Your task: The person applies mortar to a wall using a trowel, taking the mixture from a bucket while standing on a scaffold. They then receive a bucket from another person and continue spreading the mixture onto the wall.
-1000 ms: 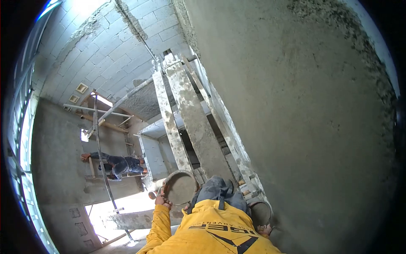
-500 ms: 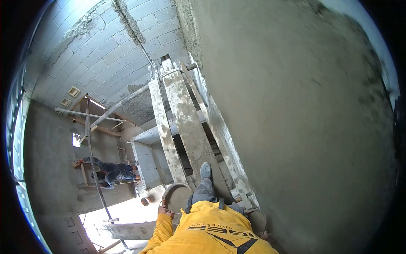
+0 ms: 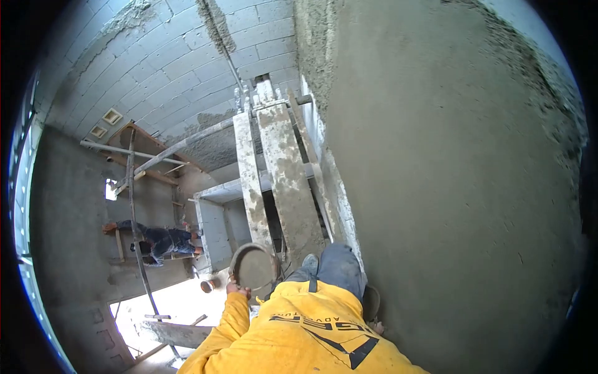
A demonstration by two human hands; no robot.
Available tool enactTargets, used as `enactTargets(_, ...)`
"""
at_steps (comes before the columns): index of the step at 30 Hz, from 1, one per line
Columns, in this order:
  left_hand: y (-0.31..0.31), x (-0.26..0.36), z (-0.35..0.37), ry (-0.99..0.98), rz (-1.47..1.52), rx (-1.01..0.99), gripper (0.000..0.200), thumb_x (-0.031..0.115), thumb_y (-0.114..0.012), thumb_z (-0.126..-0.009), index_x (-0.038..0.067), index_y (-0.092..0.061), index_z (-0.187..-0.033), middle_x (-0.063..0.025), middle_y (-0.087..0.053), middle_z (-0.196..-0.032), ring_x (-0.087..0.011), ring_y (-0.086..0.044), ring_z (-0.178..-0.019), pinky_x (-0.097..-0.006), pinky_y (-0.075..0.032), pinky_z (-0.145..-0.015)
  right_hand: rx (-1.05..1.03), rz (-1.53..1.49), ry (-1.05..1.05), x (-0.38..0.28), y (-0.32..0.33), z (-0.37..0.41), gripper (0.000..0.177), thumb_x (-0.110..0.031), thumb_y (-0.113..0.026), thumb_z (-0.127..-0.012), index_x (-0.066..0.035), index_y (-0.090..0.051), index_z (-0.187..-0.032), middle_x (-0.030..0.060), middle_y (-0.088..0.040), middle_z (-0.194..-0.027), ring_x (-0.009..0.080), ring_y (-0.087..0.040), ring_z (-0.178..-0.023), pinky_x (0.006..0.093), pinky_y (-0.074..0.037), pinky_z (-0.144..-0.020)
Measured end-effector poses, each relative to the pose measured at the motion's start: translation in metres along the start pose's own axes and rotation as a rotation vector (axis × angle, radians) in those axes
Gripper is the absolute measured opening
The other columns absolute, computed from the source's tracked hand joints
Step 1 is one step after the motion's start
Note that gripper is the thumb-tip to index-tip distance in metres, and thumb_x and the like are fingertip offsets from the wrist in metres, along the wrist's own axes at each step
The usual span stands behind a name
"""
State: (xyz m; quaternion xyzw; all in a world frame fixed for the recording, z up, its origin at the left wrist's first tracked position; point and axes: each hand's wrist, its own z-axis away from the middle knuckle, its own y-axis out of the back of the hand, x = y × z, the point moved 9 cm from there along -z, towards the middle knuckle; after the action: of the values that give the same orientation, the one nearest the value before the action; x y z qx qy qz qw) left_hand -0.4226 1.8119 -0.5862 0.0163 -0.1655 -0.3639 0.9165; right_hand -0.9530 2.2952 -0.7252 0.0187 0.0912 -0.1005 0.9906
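Observation:
My left hand (image 3: 238,288) is closed on the near rim of a round, dark bucket (image 3: 234,259), out to the left of my yellow top. Grey wet mortar (image 3: 256,268) fills the inside of it. At my other side, a second dark bucket (image 3: 372,302) shows in part between my leg and the plastered wall. My right hand (image 3: 377,326) is closed at its near edge, with most of the fingers hidden by my body. Under my foot runs a mortar-stained scaffold plank (image 3: 283,149).
The freshly plastered wall (image 3: 455,187) rises close on the right. A narrower plank (image 3: 249,168) lies beside mine, with a dark gap between. Metal pipes (image 3: 184,143) cross on the left. Below, another person (image 3: 165,242) stands by a wall. A block wall (image 3: 168,68) closes the far end.
My body has moved forward along the plank, with the legs stepping. Both buckets have come along, the left one now showing more fully and the right one more hidden.

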Motion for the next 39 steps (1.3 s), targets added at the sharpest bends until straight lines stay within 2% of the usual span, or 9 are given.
enactTargets(8, -0.077, 0.097, -0.027, 0.008, 0.263, 0.059, 0.011, 0.033, -0.056, -0.091, 0.028, -0.057, -0.081, 0.0092, -0.045, -0.066, -0.0132, -0.034, -0.052, -0.0336, -0.033, -0.051, -0.324, -0.226, -0.313, 0.031, -0.253, 0.064, 0.063, -0.067, -0.035, -0.100, -0.016, -0.047, -0.064, 0.0044, -0.047, -0.054, 0.0269, -0.051, -0.054, 0.0449, -0.048, -0.053)
enactTargets(12, -0.135, 0.135, -0.011, 0.022, 0.310, 0.124, 0.010, 0.035, -0.060, -0.090, 0.028, -0.056, -0.083, 0.0101, -0.048, -0.072, -0.0133, -0.038, -0.059, -0.0326, -0.032, -0.052, 0.060, -0.037, 0.187, 0.022, -0.327, 0.005, 0.055, -0.059, -0.050, -0.097, -0.017, -0.042, -0.063, 0.0023, -0.045, -0.055, 0.0233, -0.044, -0.047, 0.0427, -0.046, -0.053)
enactTargets(14, -0.150, 0.155, -0.015, -0.002, 0.300, 0.144, 0.009, 0.034, -0.057, -0.093, 0.028, -0.057, -0.086, 0.0100, -0.047, -0.069, -0.0127, -0.037, -0.058, -0.0339, -0.032, -0.052, -0.061, 0.109, 0.101, 0.029, -0.367, -0.005, 0.050, -0.053, -0.055, -0.096, -0.012, -0.044, -0.069, 0.0026, -0.049, -0.059, 0.0217, -0.048, -0.052, 0.0428, -0.047, -0.056)
enactTargets(18, -0.210, 0.197, -0.003, -0.145, 0.114, -0.091, 0.025, 0.049, -0.052, -0.099, 0.024, -0.055, -0.097, 0.0014, -0.053, -0.092, -0.0202, -0.043, -0.056, -0.0352, -0.033, -0.044, 0.042, 1.562, 0.883, -0.005, -0.439, -0.016, 0.040, -0.040, -0.063, -0.093, -0.004, -0.050, -0.081, 0.0033, -0.056, -0.067, 0.0199, -0.058, -0.064, 0.0423, -0.049, -0.062)
enactTargets(21, -0.204, 0.204, -0.007, -0.089, 0.079, 0.231, 0.024, 0.046, -0.060, -0.096, 0.026, -0.049, -0.101, -0.0001, -0.033, -0.065, -0.0222, -0.042, -0.052, -0.0379, -0.035, -0.046, -0.113, 0.844, 0.401, 0.002, -0.489, -0.020, 0.042, -0.046, -0.060, -0.093, -0.007, -0.049, -0.080, 0.0030, -0.055, -0.069, 0.0205, -0.057, -0.066, 0.0426, -0.049, -0.063)
enactTargets(25, -0.232, 0.223, -0.012, -0.039, 0.401, 0.199, 0.009, 0.025, -0.051, -0.094, 0.025, -0.060, -0.096, 0.0021, -0.037, -0.066, -0.0184, -0.037, -0.057, -0.0374, -0.034, -0.052, -0.147, 0.399, 0.053, 0.035, -0.575, -0.009, 0.045, -0.052, -0.056, -0.094, -0.011, -0.049, -0.079, 0.0026, -0.054, -0.071, 0.0213, -0.055, -0.069, 0.0431, -0.048, -0.064)
enactTargets(31, -0.273, 0.263, -0.019, -0.085, 0.326, 0.168, 0.021, 0.020, -0.049, -0.095, 0.020, -0.044, -0.074, 0.0040, -0.036, -0.060, -0.0132, -0.031, -0.051, -0.0310, -0.031, -0.049, -0.154, 0.174, -0.090, 0.066, -0.663, -0.022, 0.050, -0.063, -0.049, -0.094, -0.016, -0.047, -0.076, 0.0021, -0.051, -0.075, 0.0226, -0.053, -0.074, 0.0437, -0.047, -0.065)
enactTargets(35, -0.293, 0.273, -0.056, -0.018, 0.284, 0.083, 0.016, 0.021, -0.048, -0.095, 0.018, -0.044, -0.079, -0.0023, -0.038, -0.064, -0.0202, -0.036, -0.053, -0.0461, -0.039, -0.055, -0.143, -0.081, -0.186, 0.081, -0.673, -0.092, 0.053, -0.070, -0.045, -0.095, -0.020, -0.046, -0.075, 0.0017, -0.050, -0.077, 0.0234, -0.052, -0.077, 0.0441, -0.046, -0.066)
enactTargets(39, -0.348, 0.300, -0.034, 0.046, 0.270, 0.119, 0.015, 0.022, -0.050, -0.095, 0.019, -0.047, -0.081, 0.0016, -0.037, -0.062, -0.0164, -0.032, -0.051, -0.0391, -0.035, -0.054, 0.016, 0.113, 0.000, 0.097, -0.784, 0.009, 0.034, -0.050, -0.050, -0.095, -0.020, -0.057, -0.080, 0.0000, -0.056, -0.080, 0.0222, -0.056, -0.086, 0.0455, -0.045, -0.086)
